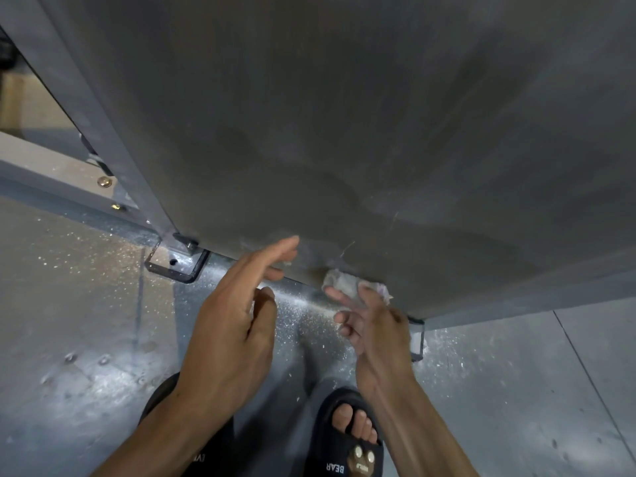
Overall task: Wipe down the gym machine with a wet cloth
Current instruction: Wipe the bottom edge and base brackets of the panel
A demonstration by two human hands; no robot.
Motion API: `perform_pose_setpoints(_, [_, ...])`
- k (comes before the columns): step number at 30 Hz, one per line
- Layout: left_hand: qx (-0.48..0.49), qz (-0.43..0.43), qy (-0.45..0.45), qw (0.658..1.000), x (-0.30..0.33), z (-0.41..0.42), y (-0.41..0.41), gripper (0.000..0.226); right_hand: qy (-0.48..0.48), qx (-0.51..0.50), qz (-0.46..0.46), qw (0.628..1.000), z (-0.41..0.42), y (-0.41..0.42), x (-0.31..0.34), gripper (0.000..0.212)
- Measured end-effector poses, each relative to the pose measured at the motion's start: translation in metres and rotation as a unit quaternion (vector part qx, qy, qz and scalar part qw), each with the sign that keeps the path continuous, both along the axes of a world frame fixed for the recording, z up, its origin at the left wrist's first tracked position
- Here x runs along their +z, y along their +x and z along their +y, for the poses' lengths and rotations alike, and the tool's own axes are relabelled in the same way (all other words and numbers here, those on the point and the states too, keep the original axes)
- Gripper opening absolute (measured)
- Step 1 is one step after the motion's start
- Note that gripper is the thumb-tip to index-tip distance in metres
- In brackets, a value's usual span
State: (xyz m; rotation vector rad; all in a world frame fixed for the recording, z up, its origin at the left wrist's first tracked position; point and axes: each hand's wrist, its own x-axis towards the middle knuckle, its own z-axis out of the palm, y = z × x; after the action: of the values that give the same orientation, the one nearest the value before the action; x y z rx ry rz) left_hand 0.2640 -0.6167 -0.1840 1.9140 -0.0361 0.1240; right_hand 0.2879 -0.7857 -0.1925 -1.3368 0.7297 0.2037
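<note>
A right hand (373, 321) grips a crumpled pale wet cloth (347, 282) against the lower edge of the gym machine's broad grey metal panel (344, 115), darkly damp-streaked above, while the empty left hand (237, 315) hovers with loose fingers; wiping looks well under way.

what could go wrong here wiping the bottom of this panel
The cloth is a small wad pinched by the right hand at the panel's lower edge, so knuckles could scrape that edge or the metal bracket just beside it. The floor looks shiny and speckled with debris, and the feet wear open slides, so slipping seems possible.
</note>
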Motion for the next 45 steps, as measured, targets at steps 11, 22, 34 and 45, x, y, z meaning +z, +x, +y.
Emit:
perform_pose_setpoints(11, [0.011, -0.011, 0.002, 1.000, 0.001, -0.003, 0.001, 0.076, 0.004, -0.041, 0.063, 0.997, 0.018, 0.015, -0.025, 0.020])
perform_pose_setpoints(22, [0.027, -0.013, -0.005, 1.000, 0.002, 0.001, 0.004, 0.068, 0.074, -0.012, -0.014, 0.997, 0.013, 0.000, 0.050, 0.022])
perform_pose_setpoints(34, [0.035, -0.011, 0.010, 0.999, 0.002, 0.002, 0.004, 0.065, 0.069, -0.043, 0.086, 0.993, 0.029, 0.017, -0.028, 0.029])
perform_pose_setpoints(45, [0.070, -0.036, 0.001, 0.997, 0.007, 0.004, 0.008, 0.068, 0.076, 0.003, -0.066, 0.995, 0.024, 0.007, 0.076, 0.020])
